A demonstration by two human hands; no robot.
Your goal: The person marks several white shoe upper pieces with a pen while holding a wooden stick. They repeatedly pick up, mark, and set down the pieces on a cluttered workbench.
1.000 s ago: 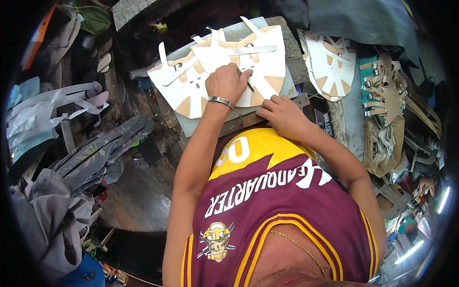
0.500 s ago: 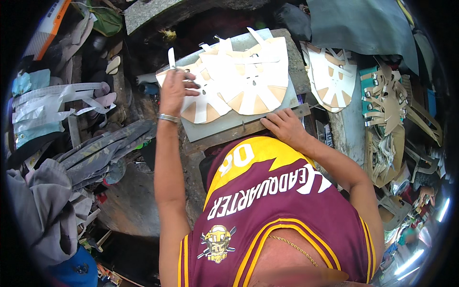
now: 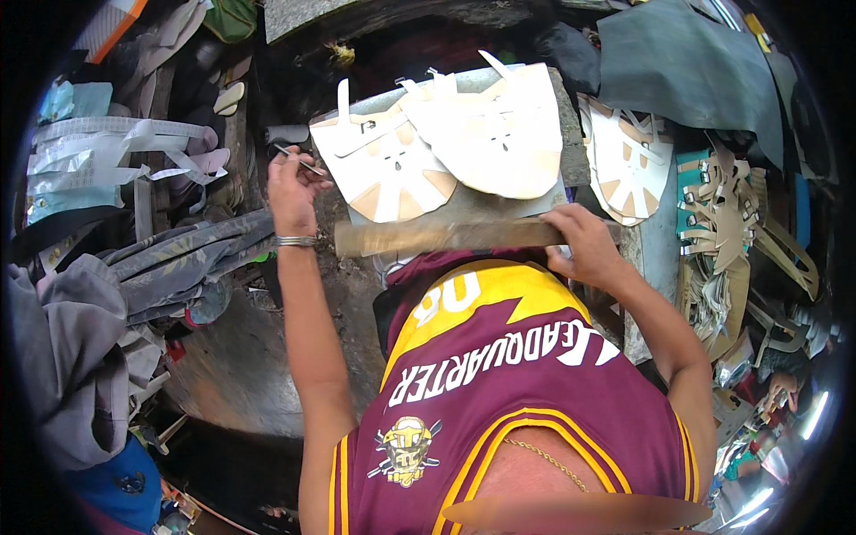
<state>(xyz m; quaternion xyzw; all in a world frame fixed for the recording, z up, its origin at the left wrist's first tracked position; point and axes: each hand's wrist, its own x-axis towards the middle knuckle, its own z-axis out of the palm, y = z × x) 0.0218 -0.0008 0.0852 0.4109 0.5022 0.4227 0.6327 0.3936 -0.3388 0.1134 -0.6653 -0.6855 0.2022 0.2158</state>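
In my left hand is a slim dark pen-like tool, held between bent fingers; its exact kind is unclear. The hand hovers just left of the white and tan shoe-upper pieces, which lie overlapping on a grey board. My right hand is closed round the right end of a long flat wooden bar. The bar lies crosswise between the board and my lap, slightly blurred by motion.
More white and tan uppers are stacked on the right, beside strapped tan pieces. A dark grey sheet covers the far right. On the left are bundled white strips and grey cloth.
My left hand has drawn back from the uppers with the tool. My right hand, earlier resting on the wooden bar, now grips its end, and the bar has shifted toward me.
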